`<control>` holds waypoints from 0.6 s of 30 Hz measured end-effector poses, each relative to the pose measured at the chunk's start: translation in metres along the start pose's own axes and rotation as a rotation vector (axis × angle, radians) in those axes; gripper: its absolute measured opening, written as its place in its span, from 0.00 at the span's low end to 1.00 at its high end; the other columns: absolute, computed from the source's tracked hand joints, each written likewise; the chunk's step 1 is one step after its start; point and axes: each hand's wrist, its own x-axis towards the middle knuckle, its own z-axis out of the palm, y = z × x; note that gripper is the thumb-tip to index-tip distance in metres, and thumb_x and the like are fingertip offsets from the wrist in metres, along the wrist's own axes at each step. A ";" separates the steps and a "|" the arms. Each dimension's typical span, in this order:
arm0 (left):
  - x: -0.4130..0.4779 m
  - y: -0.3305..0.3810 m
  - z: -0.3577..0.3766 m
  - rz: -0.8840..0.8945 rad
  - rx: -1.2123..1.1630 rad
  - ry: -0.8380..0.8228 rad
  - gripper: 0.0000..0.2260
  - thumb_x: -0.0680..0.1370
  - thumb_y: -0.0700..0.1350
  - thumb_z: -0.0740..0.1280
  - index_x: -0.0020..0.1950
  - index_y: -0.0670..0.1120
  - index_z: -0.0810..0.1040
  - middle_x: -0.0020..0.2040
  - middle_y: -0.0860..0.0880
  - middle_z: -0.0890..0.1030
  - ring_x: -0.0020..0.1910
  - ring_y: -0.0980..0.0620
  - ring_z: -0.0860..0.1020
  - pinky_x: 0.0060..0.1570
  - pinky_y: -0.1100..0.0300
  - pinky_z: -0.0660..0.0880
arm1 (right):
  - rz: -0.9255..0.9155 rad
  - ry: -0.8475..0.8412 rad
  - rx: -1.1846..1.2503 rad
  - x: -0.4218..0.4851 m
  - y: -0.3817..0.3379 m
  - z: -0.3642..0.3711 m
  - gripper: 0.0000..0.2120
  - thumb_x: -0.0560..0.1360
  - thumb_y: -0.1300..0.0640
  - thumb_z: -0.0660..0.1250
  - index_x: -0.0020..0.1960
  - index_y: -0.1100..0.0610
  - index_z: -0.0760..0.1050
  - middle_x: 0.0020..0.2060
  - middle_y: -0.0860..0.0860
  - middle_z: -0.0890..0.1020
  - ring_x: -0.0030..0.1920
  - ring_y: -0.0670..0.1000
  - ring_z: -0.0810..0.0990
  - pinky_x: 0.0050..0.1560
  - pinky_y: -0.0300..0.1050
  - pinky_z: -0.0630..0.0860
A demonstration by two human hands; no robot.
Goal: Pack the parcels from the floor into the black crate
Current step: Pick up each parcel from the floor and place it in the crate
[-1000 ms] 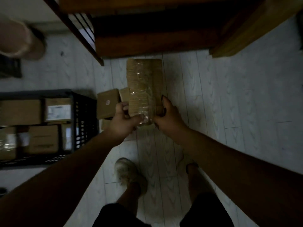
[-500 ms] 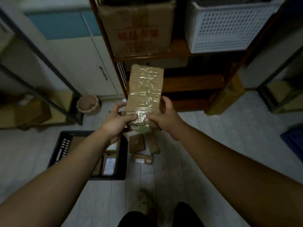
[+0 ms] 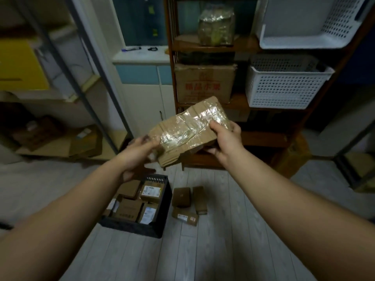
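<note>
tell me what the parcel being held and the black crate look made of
The parcel: brown cardboard, matte, with creased ridges at its end, wrapped in clear glossy tape that catches glare. The black crate: probably moulded plastic, dull finish, judging by the slotted grid in its wall.

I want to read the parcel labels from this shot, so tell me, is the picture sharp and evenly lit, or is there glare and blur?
Head view: dim overall, with the corners darkest. There is strong glare off the taped face of the held parcel. The left hand is motion-blurred and the right hand is sharper. The labels in the black crate are too small and soft to read. Wide-angle distortion bends the shelf posts.
</note>
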 end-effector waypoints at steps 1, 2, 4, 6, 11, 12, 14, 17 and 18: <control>-0.005 -0.003 -0.006 0.012 0.035 -0.022 0.44 0.60 0.57 0.75 0.73 0.59 0.59 0.65 0.44 0.72 0.59 0.40 0.75 0.55 0.41 0.75 | 0.005 -0.004 0.012 -0.006 0.004 0.007 0.30 0.71 0.58 0.73 0.66 0.45 0.62 0.54 0.52 0.74 0.48 0.56 0.80 0.39 0.58 0.82; -0.008 -0.003 -0.014 0.041 0.037 -0.007 0.43 0.61 0.54 0.75 0.72 0.60 0.59 0.63 0.44 0.74 0.55 0.42 0.78 0.47 0.46 0.79 | 0.013 -0.013 0.011 -0.012 0.010 0.015 0.29 0.71 0.57 0.72 0.66 0.45 0.61 0.53 0.52 0.74 0.47 0.55 0.79 0.39 0.57 0.82; -0.011 -0.001 -0.040 0.101 -0.051 0.049 0.37 0.67 0.45 0.73 0.71 0.63 0.60 0.59 0.45 0.75 0.45 0.44 0.83 0.33 0.55 0.78 | 0.027 -0.023 -0.043 -0.023 0.023 0.035 0.27 0.72 0.55 0.72 0.65 0.46 0.61 0.52 0.52 0.75 0.47 0.54 0.79 0.40 0.56 0.82; -0.015 0.004 -0.077 0.152 -0.105 0.092 0.34 0.71 0.42 0.71 0.70 0.63 0.61 0.56 0.48 0.76 0.41 0.47 0.84 0.31 0.56 0.79 | 0.017 -0.018 -0.141 -0.030 0.038 0.060 0.27 0.71 0.53 0.72 0.63 0.48 0.62 0.52 0.52 0.76 0.45 0.52 0.80 0.36 0.50 0.83; -0.026 0.003 -0.185 0.189 -0.023 0.189 0.29 0.72 0.44 0.71 0.69 0.56 0.64 0.55 0.48 0.78 0.42 0.52 0.84 0.33 0.60 0.79 | -0.002 -0.079 -0.320 -0.047 0.103 0.129 0.31 0.70 0.50 0.73 0.67 0.50 0.61 0.53 0.52 0.78 0.46 0.50 0.81 0.35 0.42 0.79; -0.028 0.000 -0.204 0.186 0.005 0.199 0.27 0.73 0.45 0.70 0.69 0.55 0.65 0.54 0.48 0.79 0.42 0.52 0.84 0.33 0.61 0.79 | -0.017 -0.108 -0.365 -0.050 0.119 0.142 0.33 0.71 0.49 0.72 0.70 0.47 0.59 0.56 0.51 0.77 0.50 0.50 0.80 0.43 0.46 0.80; -0.029 -0.007 -0.238 0.156 0.041 0.196 0.24 0.73 0.46 0.69 0.68 0.55 0.66 0.53 0.49 0.80 0.42 0.54 0.84 0.33 0.61 0.79 | -0.040 -0.150 -0.422 -0.055 0.149 0.165 0.35 0.71 0.48 0.71 0.73 0.44 0.58 0.61 0.50 0.75 0.57 0.53 0.77 0.58 0.55 0.76; -0.024 -0.021 -0.273 0.105 0.094 0.155 0.29 0.71 0.46 0.72 0.70 0.55 0.64 0.56 0.49 0.79 0.47 0.51 0.83 0.40 0.58 0.80 | -0.062 -0.176 -0.503 -0.059 0.175 0.191 0.33 0.72 0.48 0.70 0.73 0.45 0.60 0.64 0.50 0.74 0.61 0.53 0.76 0.63 0.56 0.72; -0.020 -0.025 -0.279 0.086 0.100 0.143 0.31 0.71 0.45 0.72 0.70 0.54 0.63 0.56 0.49 0.78 0.49 0.49 0.82 0.41 0.57 0.79 | -0.059 -0.177 -0.541 -0.058 0.181 0.195 0.33 0.72 0.48 0.70 0.73 0.46 0.60 0.64 0.50 0.73 0.60 0.53 0.76 0.63 0.55 0.73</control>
